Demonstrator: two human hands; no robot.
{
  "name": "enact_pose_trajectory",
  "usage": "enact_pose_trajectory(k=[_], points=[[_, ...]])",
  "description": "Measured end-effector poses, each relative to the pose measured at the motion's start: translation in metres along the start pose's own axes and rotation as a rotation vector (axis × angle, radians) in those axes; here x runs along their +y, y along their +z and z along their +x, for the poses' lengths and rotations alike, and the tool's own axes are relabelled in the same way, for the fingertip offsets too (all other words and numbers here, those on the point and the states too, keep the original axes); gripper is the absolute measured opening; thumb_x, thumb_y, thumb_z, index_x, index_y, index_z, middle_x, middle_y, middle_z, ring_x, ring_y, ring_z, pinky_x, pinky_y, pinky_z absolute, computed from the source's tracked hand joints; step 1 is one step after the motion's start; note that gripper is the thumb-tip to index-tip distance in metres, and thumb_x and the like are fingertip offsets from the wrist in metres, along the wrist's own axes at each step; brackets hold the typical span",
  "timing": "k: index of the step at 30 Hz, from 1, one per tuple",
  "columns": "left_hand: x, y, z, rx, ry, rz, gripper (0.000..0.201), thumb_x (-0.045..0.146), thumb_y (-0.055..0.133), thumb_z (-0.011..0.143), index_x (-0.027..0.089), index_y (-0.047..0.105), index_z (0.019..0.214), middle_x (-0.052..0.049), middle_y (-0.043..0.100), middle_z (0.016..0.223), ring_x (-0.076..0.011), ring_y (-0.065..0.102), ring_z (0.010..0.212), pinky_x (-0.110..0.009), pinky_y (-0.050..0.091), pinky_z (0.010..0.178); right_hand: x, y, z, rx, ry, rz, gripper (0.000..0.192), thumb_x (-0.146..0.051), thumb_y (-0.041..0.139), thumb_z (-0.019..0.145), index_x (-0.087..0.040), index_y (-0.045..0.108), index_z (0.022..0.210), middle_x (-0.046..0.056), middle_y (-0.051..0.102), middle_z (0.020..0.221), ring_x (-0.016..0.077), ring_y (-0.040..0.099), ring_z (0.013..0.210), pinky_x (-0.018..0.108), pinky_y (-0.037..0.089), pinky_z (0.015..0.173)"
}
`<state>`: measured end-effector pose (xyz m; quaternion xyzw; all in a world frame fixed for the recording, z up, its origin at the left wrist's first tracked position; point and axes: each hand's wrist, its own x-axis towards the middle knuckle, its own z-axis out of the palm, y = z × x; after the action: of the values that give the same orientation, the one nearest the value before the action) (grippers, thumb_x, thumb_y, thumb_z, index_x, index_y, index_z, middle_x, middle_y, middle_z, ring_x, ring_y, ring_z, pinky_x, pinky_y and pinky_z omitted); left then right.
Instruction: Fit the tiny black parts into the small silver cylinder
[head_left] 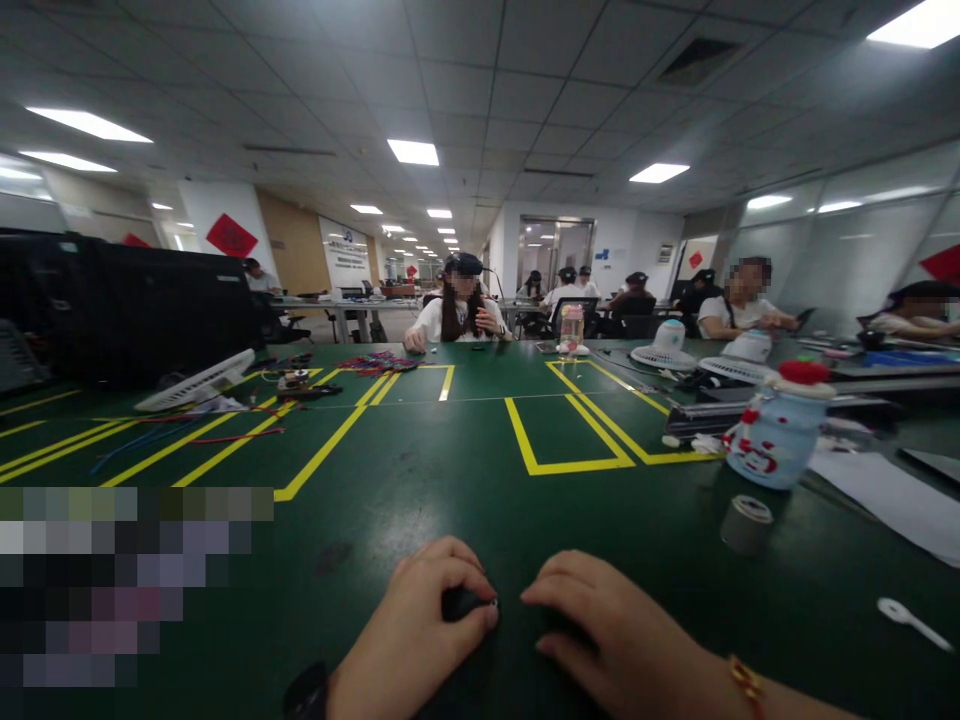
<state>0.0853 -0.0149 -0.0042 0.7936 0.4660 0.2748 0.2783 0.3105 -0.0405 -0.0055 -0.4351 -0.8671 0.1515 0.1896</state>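
Left hand: the left hand (420,625) lies nearest the lens at the bottom edge, fingers curled in, thumb and forefinger pinched on a small dark part (471,603) with a pale speck at its tip (what the part is cannot be told).
Right hand: the right hand (607,630) rests palm down on the green table (450,470) just beside the left, fingers loosely bent, fingertips close to the dark part; whether they touch it is hidden. A gold bracelet (745,682) sits on that wrist.
Dark part: between the two hands, low on the table, at the near edge.
Near right: a grey roll of tape (745,523) stands beyond the right hand, and a white spoon (911,622) lies well apart towards the right edge.
Further right: a pale blue bottle with a red cap (776,425) stands behind the tape, beside a white sheet of paper (892,495).
Table markings: yellow tape lines (570,465) form boxes across the green top.
Far left: a black monitor (135,305), with red and blue wires (225,435) lying in front of it.
Far side: a person in a white top (459,318) sits at the table's far end, both hands on it; more people sit along the right side, near two white fans (667,345).
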Motion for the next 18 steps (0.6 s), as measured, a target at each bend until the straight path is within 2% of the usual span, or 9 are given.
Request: enact_pose_trajectory(k=[3,6,9,14,16,18], points=[[-0.002,-0.002,-0.001,-0.011,0.009,-0.045,0.018,0.017,0.062,0.07,0.023,0.069,0.086,-0.001,0.066,0.094,-0.0189,0.059,0.089,-0.029,0.043,0.081,-0.018,0.021,0.029,-0.013,-0.051,0.084,0.019,-0.024,0.058,0.08,-0.023,0.063,0.099,0.001,0.059,0.1,0.013,0.051,0.096,0.026,0.04,0.087],[-0.004,-0.003,-0.003,0.007,-0.024,-0.058,0.033,0.009,0.057,0.065,0.024,0.065,0.094,0.0,0.065,0.095,-0.0189,0.058,0.091,-0.028,0.043,0.081,-0.021,0.026,0.039,0.01,-0.027,0.103,0.015,-0.022,0.051,0.085,-0.019,0.065,0.09,0.002,0.058,0.094,0.0117,0.051,0.092,0.024,0.041,0.082],[-0.005,-0.003,-0.003,0.028,-0.059,-0.051,0.04,0.006,0.05,0.064,0.023,0.063,0.097,-0.001,0.065,0.097,-0.019,0.057,0.093,-0.029,0.043,0.084,-0.017,0.022,0.033,0.017,-0.003,0.123,0.017,-0.016,0.046,0.085,-0.018,0.063,0.09,0.002,0.057,0.094,0.0109,0.05,0.09,0.023,0.041,0.08],[-0.004,-0.003,0.0,0.021,-0.073,-0.042,0.038,0.007,0.048,0.065,0.022,0.064,0.095,-0.001,0.065,0.094,-0.0193,0.058,0.092,-0.03,0.043,0.083,-0.008,0.018,0.021,-0.008,0.034,0.081,0.019,-0.014,0.046,0.084,-0.02,0.062,0.093,0.001,0.057,0.097,0.011,0.05,0.09,0.023,0.041,0.079],[-0.004,-0.004,0.0,0.018,-0.065,-0.048,0.036,0.007,0.048,0.066,0.022,0.064,0.094,-0.001,0.065,0.094,-0.0189,0.058,0.092,-0.03,0.043,0.083,-0.006,0.008,0.022,0.001,0.055,0.047,0.016,-0.016,0.047,0.083,-0.02,0.061,0.09,0.001,0.058,0.095,0.0112,0.051,0.087,0.023,0.041,0.077],[-0.003,-0.005,-0.002,0.018,-0.058,-0.062,0.034,0.008,0.049,0.068,0.023,0.064,0.094,0.0,0.065,0.095,-0.0184,0.058,0.091,-0.03,0.043,0.083,-0.001,-0.012,0.025,0.02,0.103,-0.023,0.016,-0.02,0.046,0.085,-0.019,0.061,0.09,0.002,0.059,0.092,0.0123,0.053,0.084,0.025,0.041,0.074]])
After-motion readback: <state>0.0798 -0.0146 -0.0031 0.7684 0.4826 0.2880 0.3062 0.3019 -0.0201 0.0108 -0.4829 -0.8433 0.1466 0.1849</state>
